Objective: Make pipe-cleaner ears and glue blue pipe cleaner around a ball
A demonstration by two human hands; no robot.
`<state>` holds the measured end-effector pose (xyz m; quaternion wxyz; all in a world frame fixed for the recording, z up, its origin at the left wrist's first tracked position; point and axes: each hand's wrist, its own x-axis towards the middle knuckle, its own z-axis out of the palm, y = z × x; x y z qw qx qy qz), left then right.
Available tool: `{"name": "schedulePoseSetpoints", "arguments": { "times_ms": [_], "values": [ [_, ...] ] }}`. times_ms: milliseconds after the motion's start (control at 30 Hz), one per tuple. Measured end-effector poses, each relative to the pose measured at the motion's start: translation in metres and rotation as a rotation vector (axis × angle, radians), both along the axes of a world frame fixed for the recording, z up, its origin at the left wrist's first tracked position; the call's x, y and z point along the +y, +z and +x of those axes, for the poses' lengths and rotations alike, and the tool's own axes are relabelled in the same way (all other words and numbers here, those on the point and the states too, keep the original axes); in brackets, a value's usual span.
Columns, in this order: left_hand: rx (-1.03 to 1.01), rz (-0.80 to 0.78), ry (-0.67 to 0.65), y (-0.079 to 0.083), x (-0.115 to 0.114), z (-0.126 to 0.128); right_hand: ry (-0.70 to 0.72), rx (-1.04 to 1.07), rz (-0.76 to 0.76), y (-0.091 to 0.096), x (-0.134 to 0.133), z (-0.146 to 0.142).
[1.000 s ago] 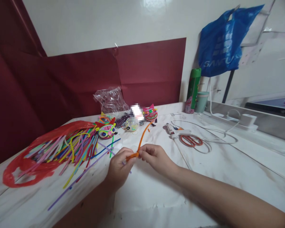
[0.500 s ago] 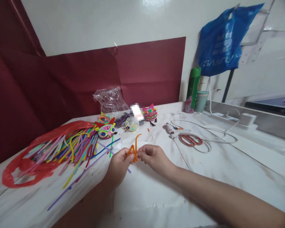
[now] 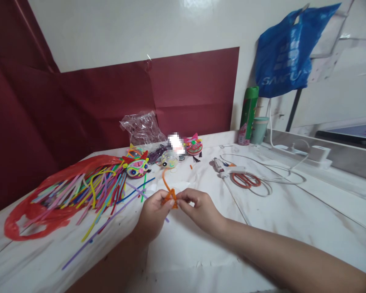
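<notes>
My left hand (image 3: 154, 213) and my right hand (image 3: 198, 207) meet over the white table (image 3: 277, 219), both pinching an orange pipe cleaner (image 3: 170, 194). Its lower part is bent into a small triangle between my fingertips, and its free end curves up and to the left. Just left of my hands lies a spread of coloured pipe cleaners (image 3: 91, 189) spilling from a red plastic bag (image 3: 33, 211). A colourful cat-faced craft ball (image 3: 136, 167) sits behind them.
More craft balls (image 3: 193, 145) and a clear plastic bag (image 3: 142, 128) stand at the back. A white glue gun (image 3: 228, 169), red scissors (image 3: 245, 180) and a white cable (image 3: 280, 177) lie to the right. A green can (image 3: 248, 115), a cup (image 3: 258, 130) and a blue bag (image 3: 285, 53) are at the far right.
The orange pipe cleaner went from a long strand reaching toward the back to a folded triangle with a short curved tail. My hands stayed in place, fingers working.
</notes>
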<state>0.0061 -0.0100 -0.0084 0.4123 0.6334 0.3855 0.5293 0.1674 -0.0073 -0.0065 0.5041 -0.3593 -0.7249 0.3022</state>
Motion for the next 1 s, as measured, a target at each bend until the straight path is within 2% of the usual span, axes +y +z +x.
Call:
{"name": "schedulePoseSetpoints", "arguments": {
  "times_ms": [167, 400, 700, 833, 900, 1000],
  "values": [
    [-0.007, 0.037, 0.003, -0.001, -0.001, 0.000, 0.001, 0.008, 0.077, -0.002, -0.001, 0.001],
    [-0.140, -0.026, 0.096, 0.002, -0.004, 0.007, 0.000, 0.019, 0.133, -0.002, -0.002, 0.000],
    [-0.201, 0.056, 0.095, 0.003, -0.006, 0.012, 0.037, 0.086, 0.004, -0.001, -0.002, -0.001],
    [-0.314, 0.100, 0.182, 0.006, -0.004, 0.011, 0.032, 0.161, -0.036, 0.000, 0.002, 0.001],
    [-0.327, 0.035, 0.175, 0.007, -0.001, 0.008, 0.032, 0.173, -0.043, 0.000, 0.004, 0.001],
    [-0.268, -0.097, 0.079, 0.007, 0.002, 0.002, 0.046, 0.176, -0.050, -0.001, 0.005, 0.001]
  ]
}}
